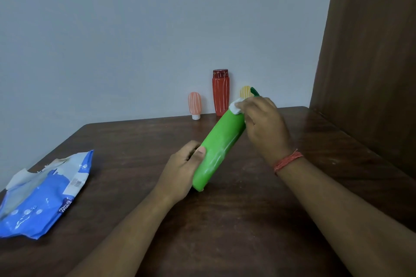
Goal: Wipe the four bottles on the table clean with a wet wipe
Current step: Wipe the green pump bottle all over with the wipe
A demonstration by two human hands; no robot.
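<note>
A tall green bottle [216,148] is held tilted above the table, cap end pointing away to the upper right. My left hand [182,171] grips its lower end. My right hand [263,123] holds a white wet wipe [235,107] pressed against the bottle's upper part near the dark green cap [255,91]. At the back by the wall stand a small pink tube [194,104] on its white cap, a tall red bottle [220,92], and a yellow bottle [245,92] mostly hidden behind my right hand.
A blue and white wet wipe pack [42,198] lies open at the table's left edge. The dark wooden table [247,209] meets a grey wall behind and a brown wooden panel [371,51] on the right.
</note>
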